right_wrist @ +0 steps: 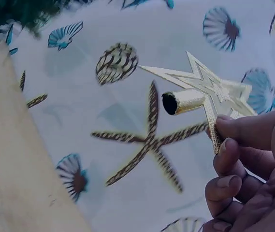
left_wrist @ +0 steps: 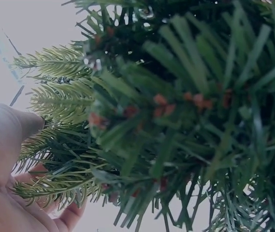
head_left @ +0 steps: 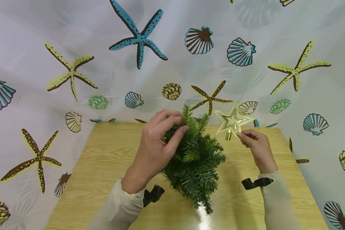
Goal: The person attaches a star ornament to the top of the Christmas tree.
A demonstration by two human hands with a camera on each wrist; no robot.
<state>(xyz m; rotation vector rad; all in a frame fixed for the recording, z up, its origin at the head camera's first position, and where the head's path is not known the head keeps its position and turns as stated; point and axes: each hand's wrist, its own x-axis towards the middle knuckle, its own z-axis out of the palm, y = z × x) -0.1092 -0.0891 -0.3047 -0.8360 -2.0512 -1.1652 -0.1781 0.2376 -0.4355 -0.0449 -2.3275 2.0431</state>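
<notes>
Holding star [head_left: 232, 121] right of tree [head_left: 195, 169], right hand [head_left: 258, 147] pinches one tip [right_wrist: 210, 116] — likely leaving socket [right_wrist: 189, 101] free. Left hand [head_left: 158, 137] curls round tree's top sprigs [head_left: 191, 125] — seemingly steadying them.

Just right of the bushy green artificial tree [head_left: 194, 169], round whose paler top sprigs [head_left: 192, 127] your left hand [head_left: 156, 143] curls, your right hand [head_left: 260, 147] pinches one point of a gold star [head_left: 232, 121], its tubular socket [head_left: 228, 135] angled downward.
</notes>
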